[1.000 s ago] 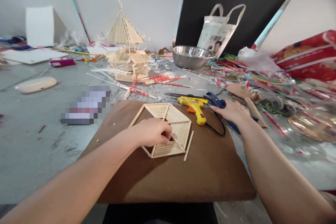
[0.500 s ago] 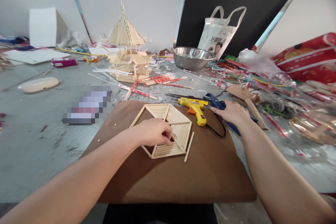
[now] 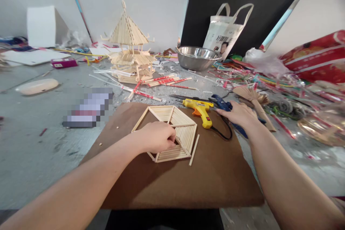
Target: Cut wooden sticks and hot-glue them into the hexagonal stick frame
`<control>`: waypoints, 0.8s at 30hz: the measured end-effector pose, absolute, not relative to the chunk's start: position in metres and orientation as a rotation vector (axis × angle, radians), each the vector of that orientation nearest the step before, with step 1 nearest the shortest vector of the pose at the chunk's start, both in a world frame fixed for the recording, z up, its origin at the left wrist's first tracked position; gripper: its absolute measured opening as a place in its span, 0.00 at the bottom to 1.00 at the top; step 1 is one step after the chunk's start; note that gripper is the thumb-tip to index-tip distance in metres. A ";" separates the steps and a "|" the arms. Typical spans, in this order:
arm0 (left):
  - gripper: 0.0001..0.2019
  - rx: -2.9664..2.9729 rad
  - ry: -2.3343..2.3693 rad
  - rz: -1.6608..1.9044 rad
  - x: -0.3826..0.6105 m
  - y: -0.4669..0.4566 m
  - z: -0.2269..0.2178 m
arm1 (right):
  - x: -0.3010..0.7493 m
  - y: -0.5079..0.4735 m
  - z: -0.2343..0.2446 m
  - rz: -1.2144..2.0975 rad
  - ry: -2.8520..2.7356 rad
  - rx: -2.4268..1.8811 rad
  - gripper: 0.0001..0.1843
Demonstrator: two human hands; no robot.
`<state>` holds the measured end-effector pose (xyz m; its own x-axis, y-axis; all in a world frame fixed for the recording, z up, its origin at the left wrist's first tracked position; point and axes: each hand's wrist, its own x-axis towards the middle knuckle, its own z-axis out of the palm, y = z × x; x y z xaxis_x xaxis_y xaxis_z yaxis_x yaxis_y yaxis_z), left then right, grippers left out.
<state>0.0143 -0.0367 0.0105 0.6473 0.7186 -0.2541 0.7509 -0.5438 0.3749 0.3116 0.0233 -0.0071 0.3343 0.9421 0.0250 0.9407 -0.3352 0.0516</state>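
My left hand (image 3: 159, 137) is over a hexagonal frame of thin wooden sticks (image 3: 185, 134), its thumb and fingertips pinched together near the middle. What they pinch, if anything, is hidden. Several of the frame's triangular sections are filled with rows of sticks; the hand covers part of the left side. A loose stick (image 3: 194, 150) lies by the frame's right edge. My right hand (image 3: 239, 114) is closed from above over a blue-handled tool (image 3: 221, 103), whose exact kind is partly hidden. Beside that hand lies a yellow glue gun (image 3: 201, 110) with a black cord.
Brown board (image 3: 178, 190) lies under the frame. Behind it stand a stick-built pagoda (image 3: 132, 55), red-and-white wrapped sticks (image 3: 167, 80), a metal bowl (image 3: 198, 59) and a white bag (image 3: 222, 34). A phone (image 3: 90, 107) lies left; plastic clutter (image 3: 280, 75) spreads right.
The view has shifted very slightly. My left hand has moved a little within the frame, with its fingers still pinched. My right hand stays over the blue-handled tool.
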 end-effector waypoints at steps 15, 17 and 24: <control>0.07 2.328 1.123 -0.049 0.013 -0.032 0.008 | 0.317 0.025 -0.012 0.112 1.830 2.556 0.45; 0.07 2.310 1.131 -0.056 0.013 -0.032 0.008 | 0.317 0.025 -0.013 0.110 1.835 2.556 0.45; 0.07 2.307 1.166 -0.057 0.014 -0.033 0.009 | 0.317 0.026 -0.011 0.070 1.809 2.564 0.47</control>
<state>0.0135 -0.0334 0.0086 0.6230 0.7324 -0.2748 0.7558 -0.4731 0.4527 0.3171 0.0260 -0.0109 0.3344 0.9418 0.0348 0.9417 -0.3354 0.0280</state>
